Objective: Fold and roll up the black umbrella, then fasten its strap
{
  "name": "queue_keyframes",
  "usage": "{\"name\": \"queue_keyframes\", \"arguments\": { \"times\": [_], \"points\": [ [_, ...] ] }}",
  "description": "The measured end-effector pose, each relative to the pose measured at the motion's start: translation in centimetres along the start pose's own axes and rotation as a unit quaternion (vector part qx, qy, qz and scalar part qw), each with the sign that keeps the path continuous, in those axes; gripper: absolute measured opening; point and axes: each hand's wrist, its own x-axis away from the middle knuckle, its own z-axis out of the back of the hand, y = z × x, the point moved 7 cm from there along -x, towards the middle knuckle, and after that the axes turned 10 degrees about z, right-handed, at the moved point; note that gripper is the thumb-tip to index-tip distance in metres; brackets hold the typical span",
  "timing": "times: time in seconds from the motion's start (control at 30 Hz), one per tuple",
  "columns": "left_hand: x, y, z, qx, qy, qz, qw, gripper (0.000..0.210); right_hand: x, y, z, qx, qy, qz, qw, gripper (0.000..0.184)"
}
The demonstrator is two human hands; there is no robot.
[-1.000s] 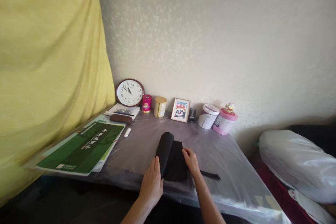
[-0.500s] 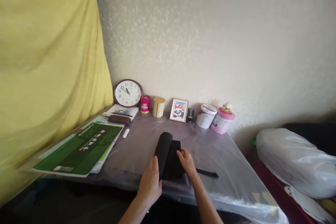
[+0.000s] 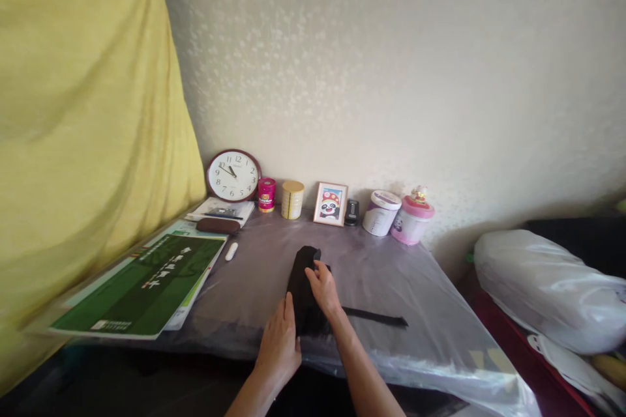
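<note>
A black folded cloth bundle point(image 3: 303, 296) lies near the front edge of the table; I cannot tell exactly what kind of article it is. My left hand point(image 3: 278, 339) grips its lower left side, thumb and fingers around the edge. Across the upper right part reaches my right hand point(image 3: 323, 287), its fingers bent and pressed onto a flap of the black cloth. From under my right wrist a narrow black strap point(image 3: 376, 317) runs out flat to the right.
To the left lie a green book point(image 3: 151, 280), a brown case point(image 3: 218, 225) and a small white object point(image 3: 231, 251). Along the wall stand a clock point(image 3: 233, 176), a pink can point(image 3: 267, 195), a yellow-lidded can point(image 3: 292, 201), a panda picture frame point(image 3: 330, 204) and two tubs point(image 3: 381, 214).
My right hand has moved left with the flap, laying it over onto the rolled part. More of the strap shows. My left hand stays at the left side.
</note>
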Motion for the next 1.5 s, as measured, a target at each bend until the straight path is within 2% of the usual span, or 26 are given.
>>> {"name": "queue_keyframes", "arguments": {
  "times": [0.17, 0.33, 0.57, 0.93, 1.2, 1.5],
  "points": [
    [-0.2, -0.2, -0.1, -0.012, 0.008, -0.004, 1.0, 0.072, 0.2, -0.7, -2.1, 0.014, -0.063, -0.031, 0.997, 0.033],
    [-0.3, -0.5, -0.3, -0.004, 0.024, -0.005, 1.0, 0.067, 0.4, -1.8, -2.6, 0.071, -0.1, -0.05, 0.991, 0.034],
    [-0.4, -1.0, -0.5, 0.018, 0.048, -0.009, 0.999, 0.066, 0.5, -2.6, -2.3, 0.119, -0.102, -0.032, 0.987, 0.033],
    [-0.6, -1.0, -0.8, 0.063, 0.032, 0.001, 0.997, 0.071, 0.3, -2.0, -2.8, 0.07, -0.111, -0.012, 0.991, 0.031],
    [-0.1, -0.8, 0.5, 0.172, 0.043, -0.015, 0.984, 0.097, 0.4, -3.0, -2.9, 0.033, -0.141, 0.019, 0.989, 0.027],
    [0.1, -0.6, 0.4, 0.136, 0.049, -0.043, 0.989, 0.094, 0.3, -4.0, -3.0, 0.062, -0.17, 0.058, 0.982, 0.022]
  ]
}}
